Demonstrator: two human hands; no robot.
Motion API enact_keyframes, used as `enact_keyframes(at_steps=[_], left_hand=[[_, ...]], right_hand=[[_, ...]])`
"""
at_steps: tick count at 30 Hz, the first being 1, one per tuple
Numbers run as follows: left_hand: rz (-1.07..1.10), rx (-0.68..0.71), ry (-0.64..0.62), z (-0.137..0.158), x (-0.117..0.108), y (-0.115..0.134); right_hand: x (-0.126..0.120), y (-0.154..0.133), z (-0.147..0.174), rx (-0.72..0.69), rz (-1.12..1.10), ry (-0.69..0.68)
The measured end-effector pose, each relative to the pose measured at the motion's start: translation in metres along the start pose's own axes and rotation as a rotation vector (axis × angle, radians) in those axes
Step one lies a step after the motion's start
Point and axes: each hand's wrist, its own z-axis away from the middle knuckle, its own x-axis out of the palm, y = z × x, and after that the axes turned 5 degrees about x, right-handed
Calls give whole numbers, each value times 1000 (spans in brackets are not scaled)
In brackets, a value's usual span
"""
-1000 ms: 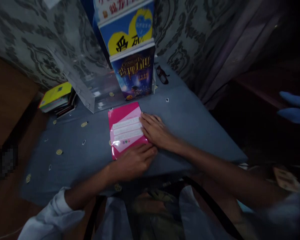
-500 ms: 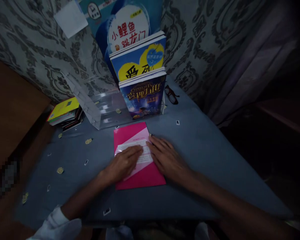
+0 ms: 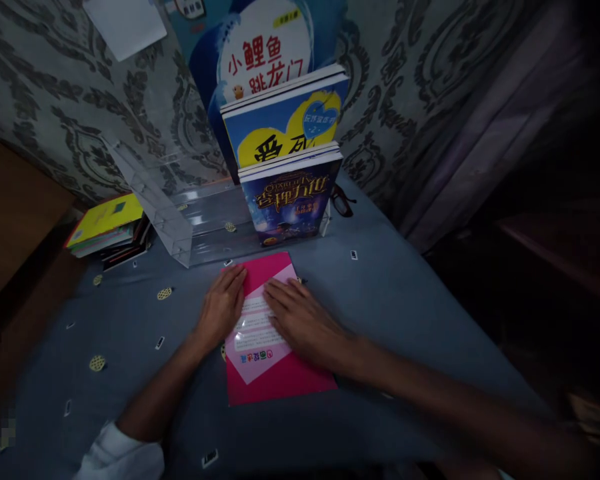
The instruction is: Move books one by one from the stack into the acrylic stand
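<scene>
A pink book (image 3: 285, 385) with a pale printed panel lies flat on the cloth-covered table in front of me. My left hand (image 3: 222, 307) rests along the book's left edge, fingers stretched out near its upper corner. Across the upper right of the cover lies my right hand (image 3: 305, 320), palm down, its fingers flat over part of the printed panel. Neither hand grips anything. Beyond the book, a dark blue book (image 3: 293, 207) stands upright at the front of a clear acrylic rack (image 3: 205, 227).
Behind it in the rack stand a blue and yellow book (image 3: 280, 127) and a taller blue book (image 3: 265, 47). Dark-framed glasses (image 3: 343, 201) lie at right. A stack of books (image 3: 110, 227) sits at left. Patterned wallpaper (image 3: 390, 80) backs the grey-blue tablecloth (image 3: 405, 320).
My left hand has moved from the middle of the cover to its left edge, uncovering more of the printed panel. My right hand has slid leftward onto the panel. The view has shifted slightly.
</scene>
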Motion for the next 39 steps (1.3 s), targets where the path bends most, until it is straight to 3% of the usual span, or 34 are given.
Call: enact_keyframes(at_steps=[5,9,24,31,39], left_hand=[[17,-27,9,3,2,-3],[23,-78,-7,4,2,-4],[39,-87,-25,7,4,-7],[-34,-72,10,4,2,-4],[-38,-92,-117,2,0,-3]], right_hand=[[15,-14,-40,-39,-42,-65],[20,-11,-48,-58,-52,-43],[16,43,-20,222,42,72],[14,46,-18,224,28,83],[16,45,-19,212,62,97]])
